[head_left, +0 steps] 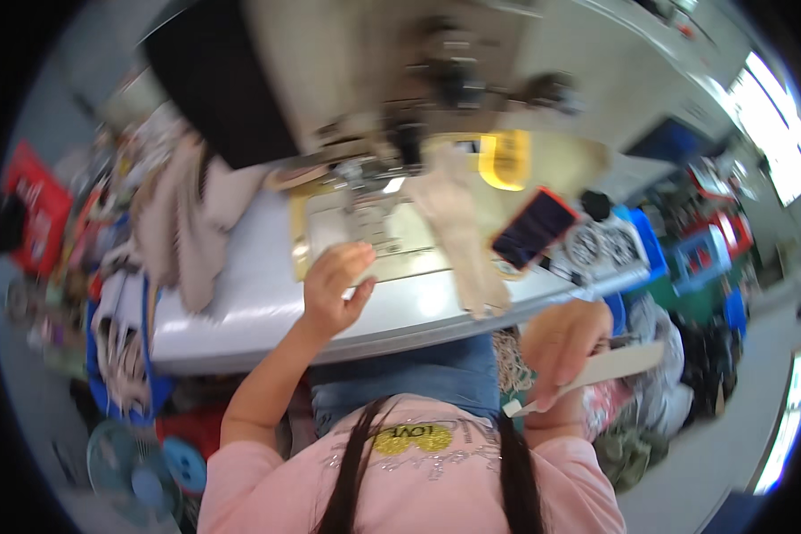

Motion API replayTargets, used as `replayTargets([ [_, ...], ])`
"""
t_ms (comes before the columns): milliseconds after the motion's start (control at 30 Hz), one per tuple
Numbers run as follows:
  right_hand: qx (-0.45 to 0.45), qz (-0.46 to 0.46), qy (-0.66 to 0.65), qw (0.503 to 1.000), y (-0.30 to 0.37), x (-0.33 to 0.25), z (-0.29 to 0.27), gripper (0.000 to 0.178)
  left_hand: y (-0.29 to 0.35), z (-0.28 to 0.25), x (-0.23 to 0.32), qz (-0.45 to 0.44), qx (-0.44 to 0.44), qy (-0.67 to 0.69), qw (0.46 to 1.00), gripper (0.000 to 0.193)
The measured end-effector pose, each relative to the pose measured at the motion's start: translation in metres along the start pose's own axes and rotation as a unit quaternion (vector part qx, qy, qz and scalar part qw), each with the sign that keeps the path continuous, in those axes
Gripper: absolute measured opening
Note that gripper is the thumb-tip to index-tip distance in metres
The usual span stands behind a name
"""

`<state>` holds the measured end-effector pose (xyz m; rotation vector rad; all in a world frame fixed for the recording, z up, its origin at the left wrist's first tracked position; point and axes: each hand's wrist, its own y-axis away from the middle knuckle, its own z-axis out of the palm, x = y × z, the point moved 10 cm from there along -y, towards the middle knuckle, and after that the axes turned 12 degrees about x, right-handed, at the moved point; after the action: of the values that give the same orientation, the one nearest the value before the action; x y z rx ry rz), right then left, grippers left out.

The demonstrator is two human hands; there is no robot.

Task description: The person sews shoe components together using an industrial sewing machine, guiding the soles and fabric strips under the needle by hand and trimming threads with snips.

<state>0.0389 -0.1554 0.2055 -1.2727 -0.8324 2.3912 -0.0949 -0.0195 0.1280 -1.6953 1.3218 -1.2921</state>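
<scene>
A sewing machine (338,71), smeared by motion, rises at the far side of a pale table. Just in front of its metal plate hovers my left hand (331,287), with the thumb apart from the fingers and nothing in them. To its right, a narrow beige fabric piece (454,222) runs from beside the needle area down to the table's front edge. My right hand (568,343) is off that edge, closed on a long flat cream-white strip (618,364) with a small white end (513,408). Blur hides what the strip is.
Right of the fabric lie a phone with a red-orange edge (534,230) and a tray with white spools (603,249). A yellow piece (505,160) is by the machine. Beige knitted cloth (187,231) is heaped at left. Bags (654,383) crowd the floor at right.
</scene>
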Motion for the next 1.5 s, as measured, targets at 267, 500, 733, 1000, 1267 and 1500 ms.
replayTargets([
  [267, 0.070, 0.020, 0.132, 0.989, -0.011, 0.048, -0.009, 0.014, 0.094, -0.312, -0.217, -0.421, 0.125, -0.422, 0.793, 0.037],
  [500, 0.154, 0.180, 0.215, 0.948, -0.011, 0.097, -0.020, 0.007, 0.141, -0.264, -0.268, -0.634, 0.063, -0.023, 0.770, 0.058],
  [733, 0.169, 0.268, 0.267, 0.910, -0.005, 0.134, -0.034, 0.009, 0.140, -0.272, -0.247, -0.638, 0.104, -0.049, 0.762, 0.078],
  [1000, 0.199, 0.272, 0.296, 0.894, -0.018, 0.170, -0.055, 0.011, 0.123, -0.291, -0.197, -0.523, 0.227, -0.203, 0.796, 0.080],
  [1267, 0.213, 0.301, 0.280, 0.887, -0.009, 0.192, -0.070, 0.012, 0.122, -0.272, -0.174, -0.603, 0.205, 0.120, 0.761, 0.047],
  [1500, 0.207, 0.307, 0.275, 0.887, -0.007, 0.205, -0.067, 0.010, 0.106, -0.263, -0.142, -0.589, 0.110, 0.033, 0.800, 0.047],
])
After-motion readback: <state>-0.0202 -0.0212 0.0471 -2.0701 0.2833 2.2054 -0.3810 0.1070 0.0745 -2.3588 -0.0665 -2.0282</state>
